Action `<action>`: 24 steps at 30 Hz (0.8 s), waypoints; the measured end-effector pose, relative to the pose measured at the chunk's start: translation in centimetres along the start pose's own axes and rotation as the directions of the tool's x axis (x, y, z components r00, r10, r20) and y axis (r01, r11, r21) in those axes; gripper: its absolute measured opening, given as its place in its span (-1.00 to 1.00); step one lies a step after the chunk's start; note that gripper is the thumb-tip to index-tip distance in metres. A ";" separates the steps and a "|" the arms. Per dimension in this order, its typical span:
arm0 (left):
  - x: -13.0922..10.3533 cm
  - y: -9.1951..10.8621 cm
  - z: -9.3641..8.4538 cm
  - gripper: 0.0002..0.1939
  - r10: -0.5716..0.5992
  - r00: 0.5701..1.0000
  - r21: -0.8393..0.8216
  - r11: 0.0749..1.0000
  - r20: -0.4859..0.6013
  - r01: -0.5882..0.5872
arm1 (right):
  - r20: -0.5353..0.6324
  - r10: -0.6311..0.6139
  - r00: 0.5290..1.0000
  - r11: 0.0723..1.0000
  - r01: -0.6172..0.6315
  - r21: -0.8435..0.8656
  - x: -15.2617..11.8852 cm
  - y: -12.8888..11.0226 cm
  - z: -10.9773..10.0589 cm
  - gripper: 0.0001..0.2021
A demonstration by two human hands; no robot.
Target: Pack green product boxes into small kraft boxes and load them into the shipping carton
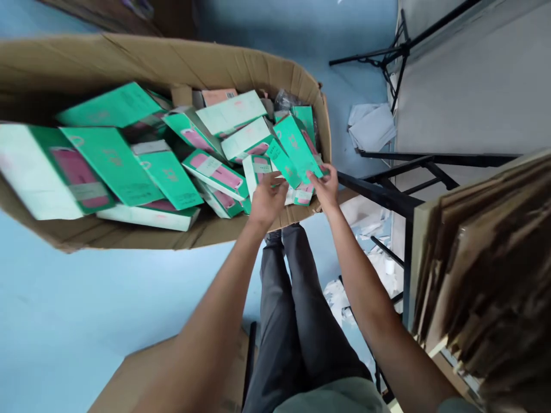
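Observation:
A large cardboard box holds many green, white and pink product boxes lying at various angles. Near its right end, my right hand pinches the lower end of a green box between thumb and fingers. My left hand is just left of it, fingers bent at the lower edge of a smaller green piece; whether it grips that piece is hard to tell. Left of my hands lies a green box with a pink panel. A white-sided box lies above them.
A black metal frame stands close on the right, with stacked flattened cardboard beside it. White papers lie on the blue floor. Another cardboard box is at the lower left, and black tripod-like legs are at the upper right.

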State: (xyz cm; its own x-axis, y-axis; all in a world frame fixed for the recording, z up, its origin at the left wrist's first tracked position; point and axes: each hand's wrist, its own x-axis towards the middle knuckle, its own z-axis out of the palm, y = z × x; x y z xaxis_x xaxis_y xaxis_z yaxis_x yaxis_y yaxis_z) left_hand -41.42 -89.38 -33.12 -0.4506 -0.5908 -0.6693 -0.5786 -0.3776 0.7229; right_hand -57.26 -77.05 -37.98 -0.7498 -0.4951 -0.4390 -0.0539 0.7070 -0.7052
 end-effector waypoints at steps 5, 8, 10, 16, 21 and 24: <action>-5.0 5.3 -4.6 -0.13 0.132 0.972 -0.046 0.989 -0.195 -0.143 | 0.070 0.203 0.977 0.882 -0.213 0.420 -11.9 -5.9 -4.1 -0.12; -8.9 10.6 -8.2 -0.23 0.344 0.919 0.081 0.939 -0.190 -0.335 | 0.120 0.209 0.970 0.821 -0.241 0.517 -19.3 -9.9 -7.0 -0.18; -12.5 14.3 -10.4 -0.39 0.462 0.884 0.154 0.881 -0.074 -0.448 | 0.170 0.184 0.968 0.785 -0.249 0.567 -23.8 -12.6 -9.0 -0.22; -25.7 22.2 -13.8 -0.67 0.581 0.786 0.106 0.786 0.213 -0.609 | 0.170 0.102 0.980 0.771 -0.186 0.609 -35.5 -19.9 -15.3 -0.20; -34.9 25.4 -13.7 -0.41 0.577 0.715 0.043 0.766 0.394 -0.642 | 0.105 0.110 0.988 0.693 -0.151 0.705 -44.3 -22.8 -19.7 -0.18; -39.7 27.8 -12.4 -0.33 0.578 0.618 0.019 0.722 0.534 -0.691 | 0.047 0.124 0.991 0.619 -0.114 0.777 -49.3 -23.3 -22.3 -0.19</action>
State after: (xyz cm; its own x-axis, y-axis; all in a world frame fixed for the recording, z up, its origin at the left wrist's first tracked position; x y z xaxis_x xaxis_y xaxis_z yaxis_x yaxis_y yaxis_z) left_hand -31.21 -85.25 15.66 -0.9754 -0.2024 -0.0875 -0.1190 0.1491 0.9816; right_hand -33.78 -57.86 12.55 -0.7189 -0.4265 -0.5489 0.5649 0.1017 -0.8189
